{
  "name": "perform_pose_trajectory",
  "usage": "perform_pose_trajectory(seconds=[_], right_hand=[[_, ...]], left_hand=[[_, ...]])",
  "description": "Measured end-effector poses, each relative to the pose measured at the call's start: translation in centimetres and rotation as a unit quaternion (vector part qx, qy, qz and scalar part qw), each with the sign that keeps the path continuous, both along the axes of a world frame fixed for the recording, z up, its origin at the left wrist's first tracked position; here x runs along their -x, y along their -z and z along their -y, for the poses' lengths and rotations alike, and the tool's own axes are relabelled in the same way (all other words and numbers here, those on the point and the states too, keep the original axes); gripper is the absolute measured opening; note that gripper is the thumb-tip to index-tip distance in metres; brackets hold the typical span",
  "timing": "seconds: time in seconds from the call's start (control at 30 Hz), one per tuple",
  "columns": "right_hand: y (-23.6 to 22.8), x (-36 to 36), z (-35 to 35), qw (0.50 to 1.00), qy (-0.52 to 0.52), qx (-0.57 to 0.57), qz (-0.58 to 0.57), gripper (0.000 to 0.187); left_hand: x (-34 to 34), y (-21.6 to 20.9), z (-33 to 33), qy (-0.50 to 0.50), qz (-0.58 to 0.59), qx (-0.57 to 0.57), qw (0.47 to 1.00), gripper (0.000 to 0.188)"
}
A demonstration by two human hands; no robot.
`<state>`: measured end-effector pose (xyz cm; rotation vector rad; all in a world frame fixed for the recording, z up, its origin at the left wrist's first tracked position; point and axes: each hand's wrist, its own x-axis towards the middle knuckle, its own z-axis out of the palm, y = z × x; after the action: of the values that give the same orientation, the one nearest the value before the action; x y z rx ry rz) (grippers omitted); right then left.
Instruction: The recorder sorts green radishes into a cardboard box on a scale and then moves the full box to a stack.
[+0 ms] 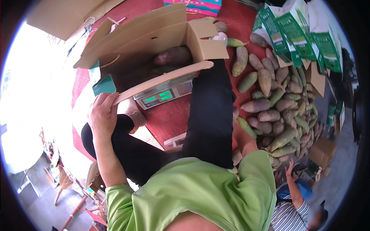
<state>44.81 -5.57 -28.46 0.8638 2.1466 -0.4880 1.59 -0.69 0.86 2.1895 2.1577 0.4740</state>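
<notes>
My left hand is closed on the edge of the near flap of an open cardboard box. The box rests on a digital scale with green lit figures. Inside the box lies a large dark reddish radish, with a greener one partly in shadow below it. My right forearm reaches down beside my right thigh, toward the edge of a heap of long green and reddish-brown radishes. My right hand is mostly hidden past my leg, so its fingers do not show.
Green and white cartons stand at the far right, behind the heap. Another person is at the lower right, near a brown box. A pink and blue carton lies at the back. A broom is at the lower left.
</notes>
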Motion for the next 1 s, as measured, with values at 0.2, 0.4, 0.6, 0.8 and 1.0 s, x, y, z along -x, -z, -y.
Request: perform_pose_trajectory(seconds=[0.2, 0.4, 0.6, 0.8, 1.0], right_hand=[[0.3, 0.8, -3.5, 0.975, 0.183, -0.051, -0.119, 0.057], [2.0, -4.0, -3.8, 0.869, 0.416, -0.099, -0.250, 0.071], [-13.8, -0.2, -8.5, 0.680, 0.622, -0.095, -0.377, 0.082], [-27.9, 1.1, -14.9, 0.721, 0.426, -0.312, -0.448, 0.088], [-36.8, 13.3, -19.5, 0.768, 0.255, -0.214, -0.547, 0.081]], left_hand=[[-0.3, -0.5, -0.4, 0.037, -0.045, -0.018, 0.998, 0.022], [0.2, -0.2, -0.2, 0.045, -0.060, -0.015, 0.997, 0.021], [0.7, -0.7, 1.0, 0.040, -0.066, -0.004, 0.997, 0.020], [0.3, -0.6, 0.4, 0.067, -0.051, -0.007, 0.996, 0.021], [0.9, -0.2, 0.8, 0.074, -0.048, -0.008, 0.996, 0.023]])
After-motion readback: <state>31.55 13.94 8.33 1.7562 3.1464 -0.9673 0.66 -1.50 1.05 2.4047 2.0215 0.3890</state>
